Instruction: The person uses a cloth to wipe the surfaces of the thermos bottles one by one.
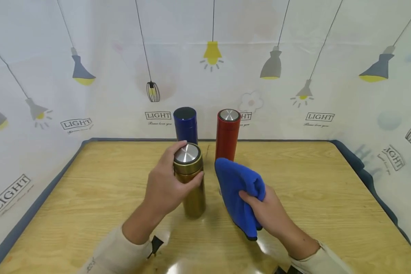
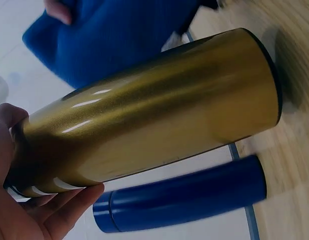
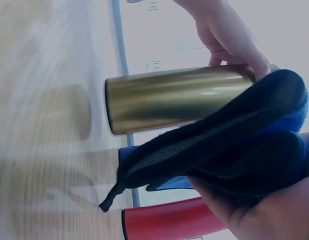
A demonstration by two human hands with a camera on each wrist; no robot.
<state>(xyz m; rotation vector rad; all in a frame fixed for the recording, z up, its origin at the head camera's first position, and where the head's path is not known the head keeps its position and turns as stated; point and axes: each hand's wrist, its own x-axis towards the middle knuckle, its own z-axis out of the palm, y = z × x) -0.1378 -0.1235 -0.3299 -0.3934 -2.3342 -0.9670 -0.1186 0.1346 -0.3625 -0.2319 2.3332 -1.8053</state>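
Head, L hand (image 1: 164,186): gripping gold flask (image 1: 194,194) nr lid, thumb & fingers curling round.
Head, R hand (image 1: 270,213): pinching blue cloth (image 1: 233,190); red flask (image 1: 227,139) standing beyond.
L wrist, blue flask (image 2: 182,195): standing beyond L hand.
R wrist, cloth: partly hiding gold flask, left of R hand.

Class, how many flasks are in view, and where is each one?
3. The gold flask is in the left hand; the blue flask stands behind it; the red flask stands to the blue one's right, partly hidden by the blue cloth.
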